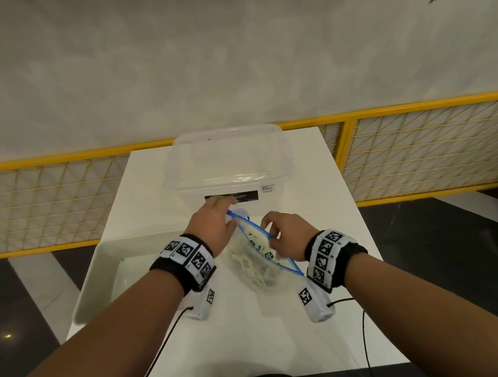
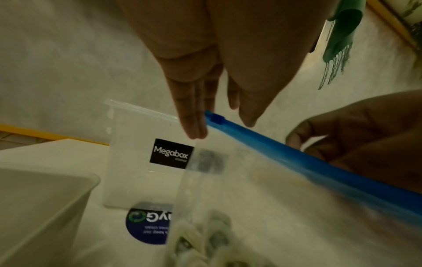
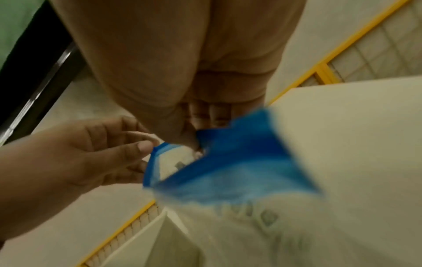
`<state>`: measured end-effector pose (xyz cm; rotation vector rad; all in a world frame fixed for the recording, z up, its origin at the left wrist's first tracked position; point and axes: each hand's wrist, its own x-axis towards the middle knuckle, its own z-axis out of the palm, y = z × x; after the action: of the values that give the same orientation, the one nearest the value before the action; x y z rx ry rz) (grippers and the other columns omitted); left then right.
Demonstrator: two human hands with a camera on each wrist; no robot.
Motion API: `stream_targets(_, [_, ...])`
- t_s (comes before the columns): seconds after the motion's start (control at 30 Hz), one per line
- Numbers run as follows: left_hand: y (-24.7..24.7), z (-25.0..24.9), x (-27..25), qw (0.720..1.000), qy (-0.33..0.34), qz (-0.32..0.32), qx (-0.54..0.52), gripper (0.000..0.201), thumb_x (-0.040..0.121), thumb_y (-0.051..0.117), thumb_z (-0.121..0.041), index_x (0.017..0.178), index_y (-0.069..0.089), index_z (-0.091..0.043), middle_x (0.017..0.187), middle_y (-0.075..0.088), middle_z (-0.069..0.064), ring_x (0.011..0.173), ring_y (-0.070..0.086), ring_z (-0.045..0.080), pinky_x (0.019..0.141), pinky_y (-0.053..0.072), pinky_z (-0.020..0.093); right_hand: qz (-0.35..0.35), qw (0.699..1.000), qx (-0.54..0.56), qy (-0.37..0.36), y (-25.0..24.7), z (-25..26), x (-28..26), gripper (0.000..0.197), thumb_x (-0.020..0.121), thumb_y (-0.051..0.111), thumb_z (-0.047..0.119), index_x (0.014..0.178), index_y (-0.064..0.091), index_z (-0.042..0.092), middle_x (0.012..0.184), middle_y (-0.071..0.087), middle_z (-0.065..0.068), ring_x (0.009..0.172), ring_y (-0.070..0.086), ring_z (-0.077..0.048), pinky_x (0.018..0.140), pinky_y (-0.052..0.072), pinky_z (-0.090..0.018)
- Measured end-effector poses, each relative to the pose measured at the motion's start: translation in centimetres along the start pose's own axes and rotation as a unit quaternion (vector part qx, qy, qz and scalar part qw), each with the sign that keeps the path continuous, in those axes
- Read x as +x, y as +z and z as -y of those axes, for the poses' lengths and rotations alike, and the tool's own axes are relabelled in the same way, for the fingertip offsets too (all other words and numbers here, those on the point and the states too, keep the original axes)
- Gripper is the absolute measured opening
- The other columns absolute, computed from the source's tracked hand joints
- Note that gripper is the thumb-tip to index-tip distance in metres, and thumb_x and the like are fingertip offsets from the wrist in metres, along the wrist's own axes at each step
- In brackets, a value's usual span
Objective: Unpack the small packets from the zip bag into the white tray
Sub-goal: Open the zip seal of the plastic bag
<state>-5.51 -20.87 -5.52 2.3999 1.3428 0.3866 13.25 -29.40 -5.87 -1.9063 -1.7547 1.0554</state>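
Near the middle of the desk [image 1: 331,332]: zip bag [image 1: 256,260] held up off the surface, small packets [image 1: 249,268] bunched low inside it. Left hand [image 1: 215,226] at the far end of the blue zip strip [image 2: 319,162], thumb and fingertips [image 2: 194,130] closing on that corner; firm pinch or light touch, cannot tell. Right hand [image 1: 288,234] at the near stretch of the same strip, fingers curled and pinching it, mouth of the bag parted a little between the two hands. White tray [image 1: 98,281] at the desk's left edge, just beside the left wrist. Clear storage box [image 1: 231,171] at the far edge, black Megabox label [image 2: 170,153] facing this way. Round blue sticker [image 2: 146,225] on the desk surface under the bag. Yellow mesh fence [image 1: 420,147] beyond the far edge.
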Motion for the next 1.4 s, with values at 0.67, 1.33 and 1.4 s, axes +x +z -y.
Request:
stream_targets(0.67, [4.7, 0.4, -3.5, 0.991, -0.106, 0.043, -0.071, 0.034, 0.083, 0.058, -0.004, 0.062, 0.044, -0.027, 0.065, 0.059, 0.006, 0.061, 0.057, 0.030, 0.058, 0.048, 0.032, 0.013, 0.982, -0.127, 0.142, 3.0, -2.5, 1.1, 0.048, 0.087, 0.049, -0.002, 0.130, 0.058, 0.018, 0.135, 0.054, -0.005, 0.121, 0.055, -0.024, 0.099, 0.047, -0.031])
stream_targets(1.33, [6.2, 0.1, -1.2, 0.962, -0.112, 0.228, 0.102, 0.053, 0.087, 0.054, -0.007, 0.138, 0.046, -0.017, 0.122, 0.062, 0.010, 0.111, 0.059, 0.031, 0.092, 0.050, 0.038, -0.031, 0.994, -0.045, 0.094, 5.5, -4.1, 3.0, 0.044, 0.078, 0.043, -0.012, 0.097, 0.071, 0.015, 0.107, 0.066, -0.007, 0.097, 0.062, -0.021, 0.081, 0.047, -0.024])
stream_targets(1.4, [6.4, 0.5, -1.0, 0.962, -0.121, 0.235, 0.072, 0.061, 0.087, 0.054, -0.009, 0.144, 0.034, -0.014, 0.120, 0.063, 0.010, 0.111, 0.059, 0.030, 0.092, 0.051, 0.040, -0.045, 0.995, -0.035, 0.085, 5.7, -4.4, 2.9, 0.040, 0.085, 0.041, -0.008, 0.096, 0.072, 0.015, 0.106, 0.061, -0.008, 0.094, 0.057, -0.021, 0.078, 0.041, -0.022])
